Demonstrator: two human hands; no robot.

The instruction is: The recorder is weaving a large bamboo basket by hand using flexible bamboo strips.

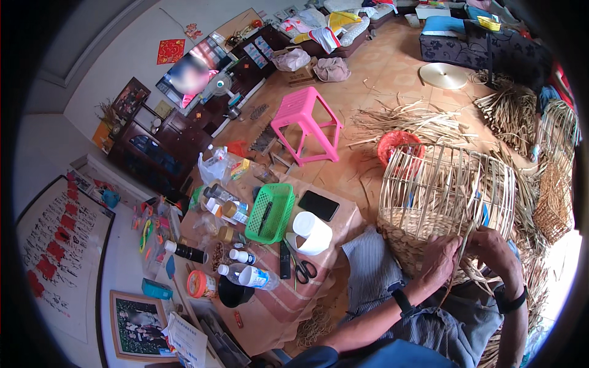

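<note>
In the head view, the basket (402,242) sits tilted against the person's knees, its bare stakes (442,178) pointing away; the left hand (438,254) has its fingers clamped on a strip (454,270) at the woven edge, while the right hand (492,245) curls beside it, fingertips hidden, so I cannot tell whether they grip. Both hands cover part of the weave. Just beyond the stakes, partly screened by them, is a red bowl (392,145), with loose straw (411,121) behind it and a bundle (508,119) farther right. A taller basket (554,193) stands at the right. The table (270,319) crowds the left knee, bearing scissors (304,270), a remote (285,260), a paper roll (311,236), a phone (319,205), a green tray (284,208) and a bottle (254,278). Beyond its far end, a pink stool (305,105) takes up floor, well apart from the hands
</note>
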